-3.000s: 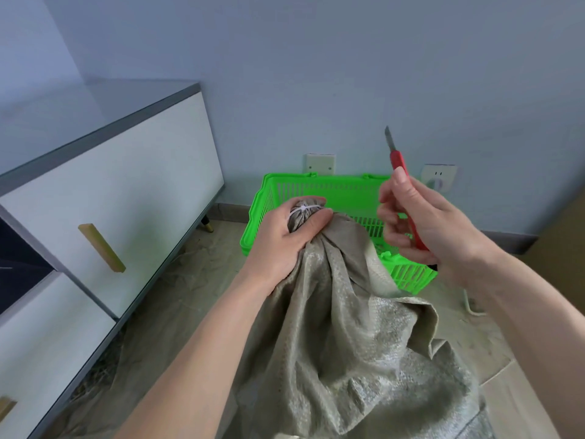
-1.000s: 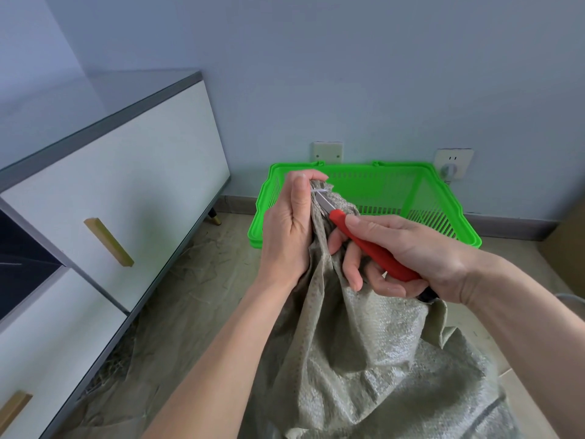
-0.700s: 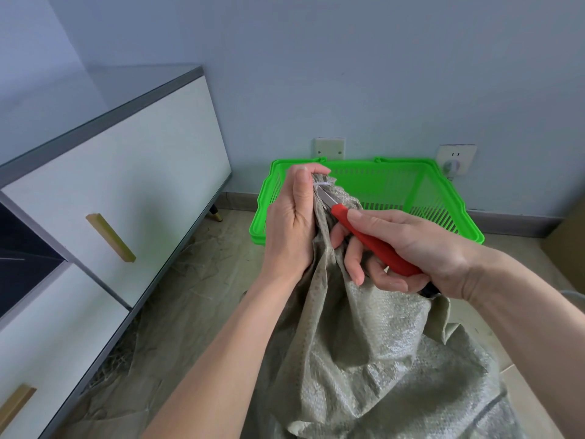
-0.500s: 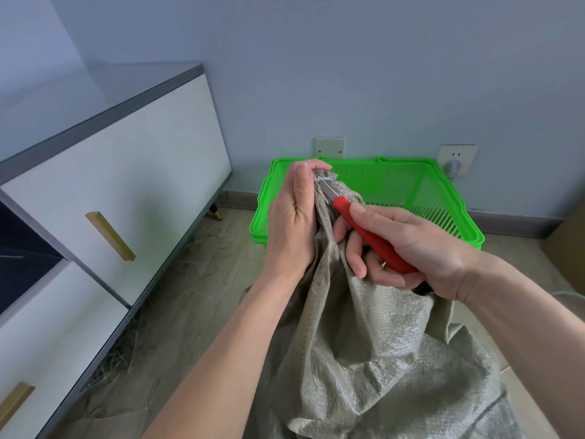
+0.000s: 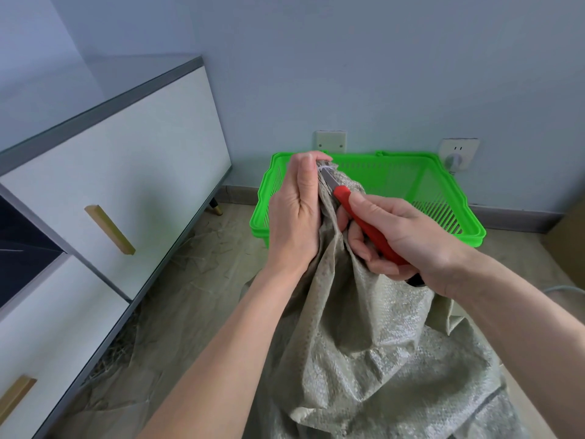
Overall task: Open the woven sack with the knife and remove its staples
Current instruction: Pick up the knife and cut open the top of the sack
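Observation:
A grey-green woven sack [image 5: 373, 350] stands in front of me, its neck bunched and tied with a white string [image 5: 326, 167]. My left hand [image 5: 296, 213] grips the neck just below the tie. My right hand [image 5: 402, 239] holds a red-handled knife [image 5: 364, 223]. Its metal blade [image 5: 327, 180] points up and left, with the tip against the string at the sack's neck. No staples are visible.
A bright green plastic basket [image 5: 449, 198] sits on the floor behind the sack, against the blue wall. A white cabinet [image 5: 126, 172] with gold handles runs along the left. More woven sheeting [image 5: 196, 280] covers the floor. Two wall sockets are above the basket.
Three seconds ago my right hand held the knife up, away from the sack. It has since come down and brought the blade to the tied neck. Over the last second the blade shifted only slightly.

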